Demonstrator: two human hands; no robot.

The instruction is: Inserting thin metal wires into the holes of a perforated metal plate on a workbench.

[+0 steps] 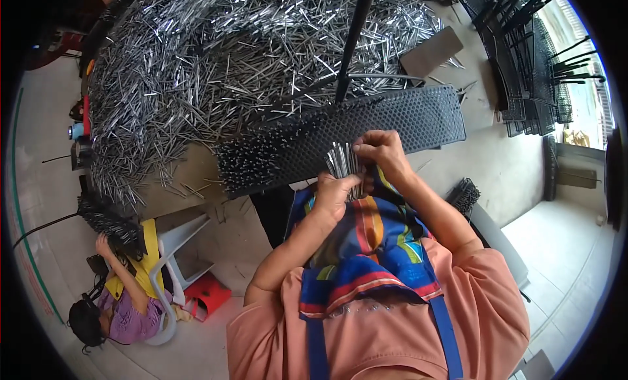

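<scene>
A bundle of thin silvery metal rods stands upright in my left hand, its fingers wrapped round the lower part. Close beside the rods' upper ends is my right hand, thumb and fingers pinched together; whatever lies between the fingertips is too small to make out. Just beyond both hands lies a long black plate full of round holes. Many rods stand in the holes at its left end, while holes farther right show no rods.
A huge heap of loose metal rods covers the table behind the plate. A dark post rises near the plate's far edge. Black racks stand at the right. Another person sits at the lower left, by a white chair.
</scene>
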